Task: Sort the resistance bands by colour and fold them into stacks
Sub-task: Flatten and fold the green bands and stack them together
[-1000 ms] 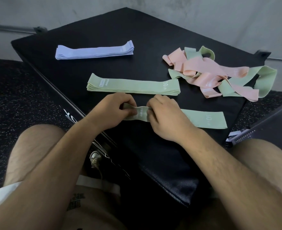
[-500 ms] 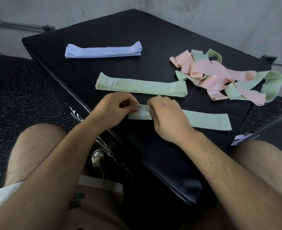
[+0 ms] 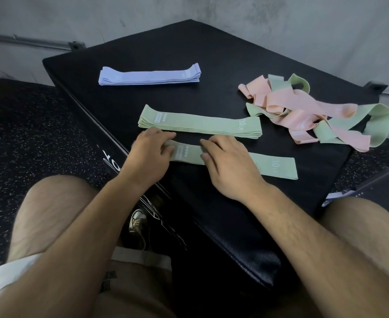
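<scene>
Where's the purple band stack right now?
Head view, far left of the black mat: the purple stack lies alone, beyond the green stack and left of the pink-and-green pile.

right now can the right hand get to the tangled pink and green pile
Probably yes. The right hand lies flat on the loose green band, and only black pad separates it from the tangled pile to its right; nothing stands between.

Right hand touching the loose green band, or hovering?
Touching. Head view: fingers of the right hand rest on the loose green band, covering its middle.
</scene>
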